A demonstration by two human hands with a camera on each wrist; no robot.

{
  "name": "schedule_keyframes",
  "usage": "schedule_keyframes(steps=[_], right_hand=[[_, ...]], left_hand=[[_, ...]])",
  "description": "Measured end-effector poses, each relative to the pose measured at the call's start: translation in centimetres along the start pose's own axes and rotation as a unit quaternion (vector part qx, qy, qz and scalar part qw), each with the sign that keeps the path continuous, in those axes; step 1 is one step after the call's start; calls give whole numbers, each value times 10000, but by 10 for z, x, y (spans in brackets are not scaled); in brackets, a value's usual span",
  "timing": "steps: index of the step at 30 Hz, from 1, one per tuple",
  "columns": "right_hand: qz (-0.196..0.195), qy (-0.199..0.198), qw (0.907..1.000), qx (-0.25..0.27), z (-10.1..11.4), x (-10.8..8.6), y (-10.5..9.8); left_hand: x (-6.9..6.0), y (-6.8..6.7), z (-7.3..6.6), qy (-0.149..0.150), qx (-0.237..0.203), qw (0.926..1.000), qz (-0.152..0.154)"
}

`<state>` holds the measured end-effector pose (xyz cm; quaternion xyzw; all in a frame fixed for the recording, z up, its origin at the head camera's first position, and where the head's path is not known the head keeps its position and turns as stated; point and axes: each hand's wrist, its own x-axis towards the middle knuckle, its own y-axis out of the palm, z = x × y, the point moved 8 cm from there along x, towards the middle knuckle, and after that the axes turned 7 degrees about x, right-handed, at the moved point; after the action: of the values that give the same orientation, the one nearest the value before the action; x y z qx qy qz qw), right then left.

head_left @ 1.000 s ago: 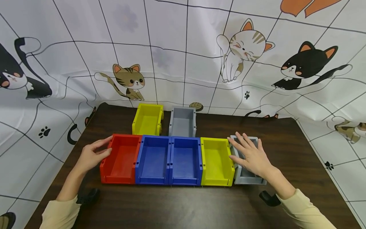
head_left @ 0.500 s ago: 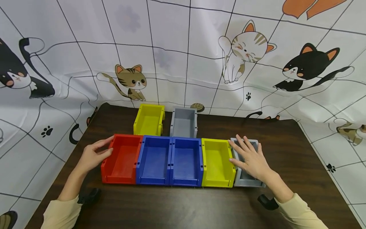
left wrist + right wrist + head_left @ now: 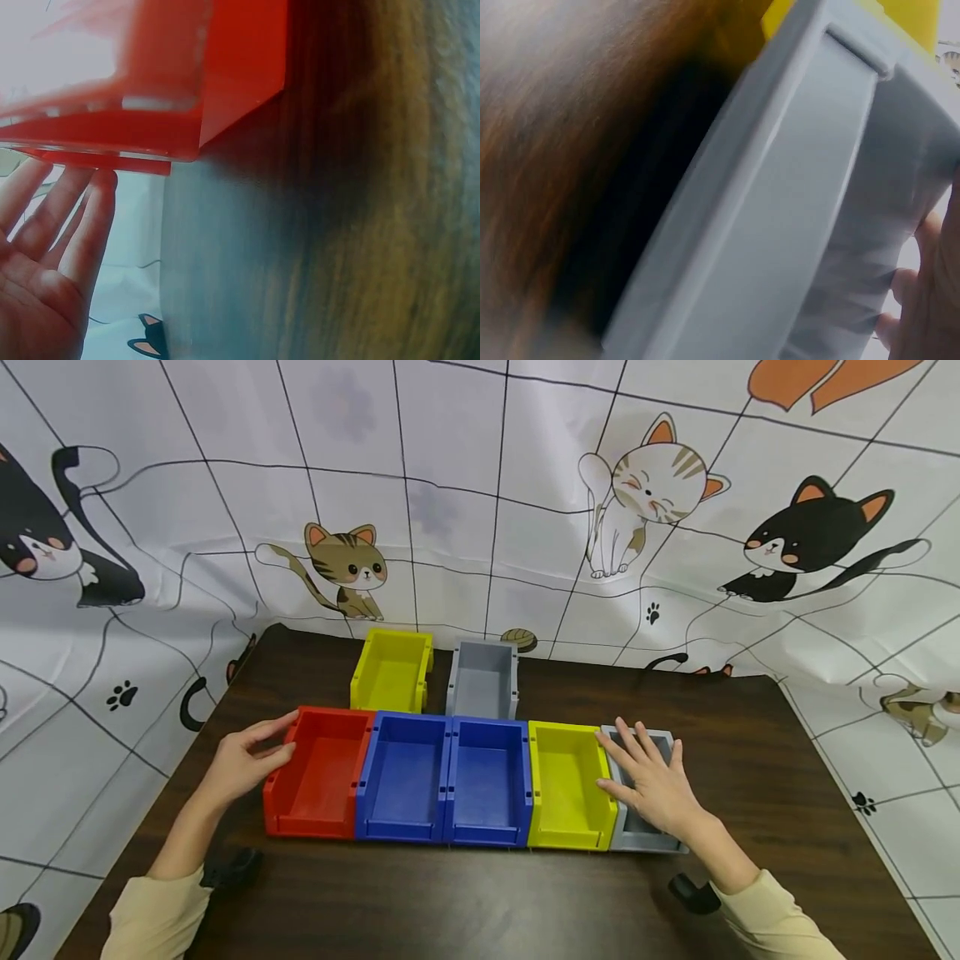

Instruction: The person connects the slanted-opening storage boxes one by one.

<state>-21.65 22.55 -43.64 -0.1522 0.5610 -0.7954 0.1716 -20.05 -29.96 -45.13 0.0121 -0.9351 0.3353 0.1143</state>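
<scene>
Across the table runs a row of open plastic bins: red (image 3: pixel 322 777), two blue bins (image 3: pixel 405 777), a yellow bin (image 3: pixel 567 785) and a grey bin (image 3: pixel 648 842). At the red bin's left side my left hand (image 3: pixel 243 764) touches the outer wall, its fingers extended, as the left wrist view also shows. My right hand (image 3: pixel 660 793) lies spread over the grey bin at the right end, with thumb and fingertips by the yellow bin's right wall. The grey bin's left side now meets the yellow bin. Part of the grey bin's interior is hidden under the hand.
Behind the row stand another yellow bin (image 3: pixel 392 672) and another grey bin (image 3: pixel 483 681), with a small gap between them. The dark wooden table (image 3: pixel 480 902) extends in front of the row. A white cat-print cloth (image 3: pixel 450 527) hangs behind the table.
The right-end grey bin has slid left and straightened against the yellow bin, with my right hand moving along. My left hand has stayed at the red bin.
</scene>
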Motion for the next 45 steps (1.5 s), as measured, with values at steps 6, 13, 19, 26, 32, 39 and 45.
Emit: schedule_keyframes(steps=[6,13,19,26,32,39,45], right_hand=[[100,105,9999,-83,1,0,2],[217,0,9996,-204,3,1,0],[249,-174,9995,13,8,7,-16],[-300,-64,9930,1141,10,33,-44],[-476,145,9808,1884,12,58,-59],[-390,309,9741,2205,18,90,-64],[-199,531,9601,2739,26,118,-53]], left_hand=[[2,-4,-1,39,-19,10000,-2],[2,-3,-3,84,-15,10000,22],[1,-1,-3,68,9,10000,49],[-1,-1,0,13,21,10000,45],[2,-1,1,-8,42,9999,104],[1,-2,-1,-71,11,9999,114],[2,-2,-2,110,-31,9999,42]])
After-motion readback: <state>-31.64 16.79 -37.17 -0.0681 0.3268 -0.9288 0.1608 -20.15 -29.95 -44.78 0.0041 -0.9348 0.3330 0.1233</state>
